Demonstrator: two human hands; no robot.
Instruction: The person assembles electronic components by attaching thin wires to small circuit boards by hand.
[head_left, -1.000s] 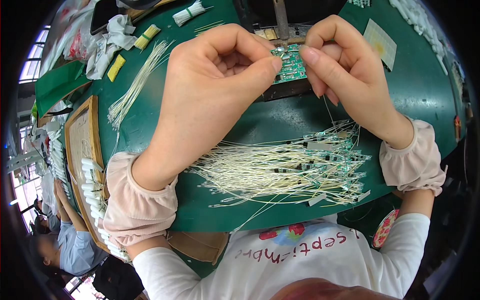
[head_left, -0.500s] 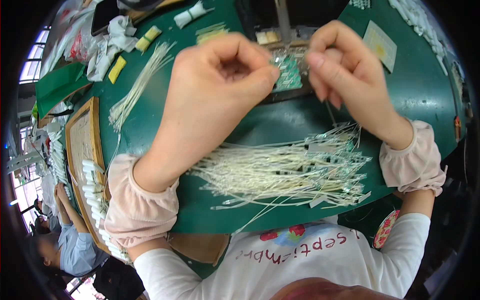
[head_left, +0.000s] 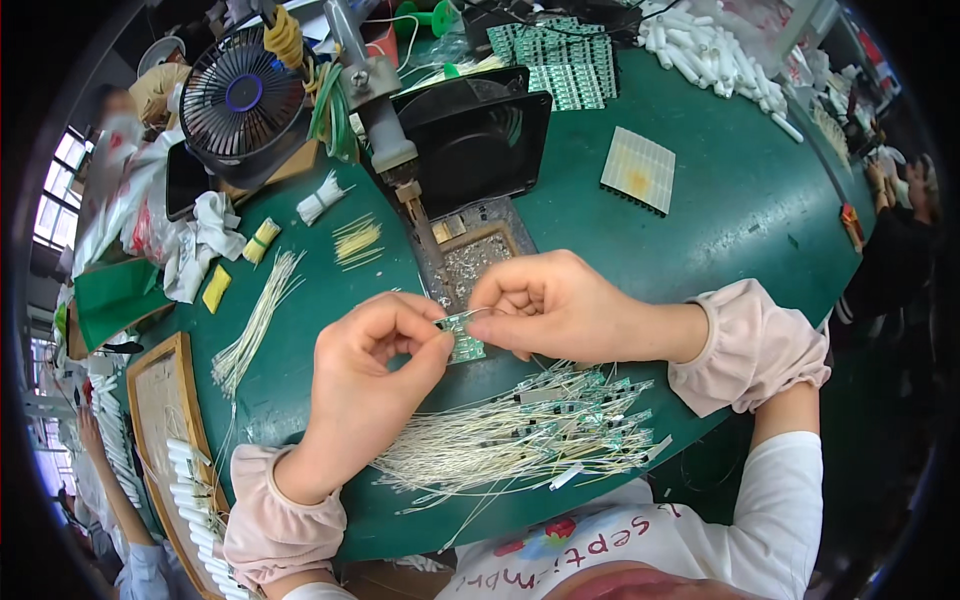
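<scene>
A small green circuit board [head_left: 467,347] is pinched at its left edge between the thumb and forefinger of my left hand [head_left: 375,362]. At the board's upper right, my right hand [head_left: 560,308] is closed in a pinch on a thin pale wire [head_left: 462,315], whose end lies at the board. The other fingers of the right hand are curled in. Below both hands lies a large bundle of white wires [head_left: 470,440], with small green boards [head_left: 590,400] at their right ends. Just beyond the hands is a soldering station [head_left: 482,258] with a metal iron pointing down.
A black fan [head_left: 243,92] and a black square fume extractor [head_left: 475,140] stand behind. Loose wires [head_left: 255,325] and yellow bundles [head_left: 261,240] lie left, beside a wooden-framed tray [head_left: 160,400]. Board panels [head_left: 560,62], white tubes [head_left: 710,55] and a ribbed pale block [head_left: 638,170] lie far right. Other people are at both sides.
The view has shifted, showing more of the far bench. My hands have come closer together and lower, and the small board now shows plainly between them.
</scene>
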